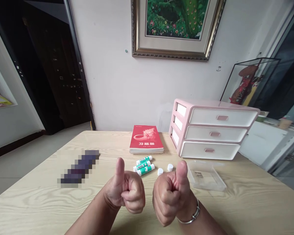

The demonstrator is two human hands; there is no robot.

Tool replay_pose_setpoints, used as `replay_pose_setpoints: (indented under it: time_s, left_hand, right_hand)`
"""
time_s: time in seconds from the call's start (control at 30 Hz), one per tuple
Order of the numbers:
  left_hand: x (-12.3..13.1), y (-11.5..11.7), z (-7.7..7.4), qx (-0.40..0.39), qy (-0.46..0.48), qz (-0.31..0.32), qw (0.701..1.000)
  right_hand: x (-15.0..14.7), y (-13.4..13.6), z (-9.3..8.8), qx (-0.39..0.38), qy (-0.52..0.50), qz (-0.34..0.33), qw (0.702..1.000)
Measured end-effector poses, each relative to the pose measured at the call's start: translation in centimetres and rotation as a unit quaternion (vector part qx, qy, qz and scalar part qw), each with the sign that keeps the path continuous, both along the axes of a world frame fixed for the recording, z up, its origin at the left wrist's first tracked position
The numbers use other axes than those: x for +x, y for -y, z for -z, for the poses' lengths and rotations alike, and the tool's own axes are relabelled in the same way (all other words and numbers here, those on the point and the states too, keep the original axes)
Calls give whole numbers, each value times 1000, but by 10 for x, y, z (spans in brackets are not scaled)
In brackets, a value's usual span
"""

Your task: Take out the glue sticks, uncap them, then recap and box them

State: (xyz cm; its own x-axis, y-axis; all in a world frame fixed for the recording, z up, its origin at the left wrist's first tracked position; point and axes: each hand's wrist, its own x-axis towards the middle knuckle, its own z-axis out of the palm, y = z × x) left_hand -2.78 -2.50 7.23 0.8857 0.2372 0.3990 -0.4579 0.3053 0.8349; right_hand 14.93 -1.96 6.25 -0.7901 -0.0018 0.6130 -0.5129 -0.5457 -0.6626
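Note:
My left hand (128,189) is raised over the near part of the table, its fingers curled into a fist and the thumb pointing up. Beside it, my right hand (170,194) makes the same thumbs-up fist, with a silver bangle (194,213) on the wrist. Nothing shows in either fist. Just beyond my left hand lie three green-and-white glue sticks (144,165), side by side. Two small white caps (170,167) stand beyond my right hand. To its right is a clear shallow plastic tray (217,182), partly hidden behind the thumb.
A red book (147,138) lies toward the table's back edge. At the back right stands a pink-and-white three-drawer box (214,133), drawers closed. A blurred-out dark object (80,168) lies on the left. Behind the wooden table (34,209) rises a wall with a framed picture (171,50).

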Motion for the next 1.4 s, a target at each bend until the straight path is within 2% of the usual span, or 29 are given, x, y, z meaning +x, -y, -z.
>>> replay_pose_setpoints:
  time_s: [0.2, 0.67, 1.13, 1.4]
  left_hand:
    - [-1, -6, 2, -16, 10, -35, 999]
    - [-3, -4, 2, -3, 17, -37, 999]
    - [0, -5, 5, -12, 10, -54, 998]
    - [0, -6, 4, -8, 8, -50, 999]
  right_hand:
    - [5, -13, 0, -15, 42, 48, 998]
    - [6, -12, -2, 10, 17, 38, 999]
    - [9, -13, 5, -9, 77, 70, 995]
    - [8, -14, 3, 4, 49, 61, 997]
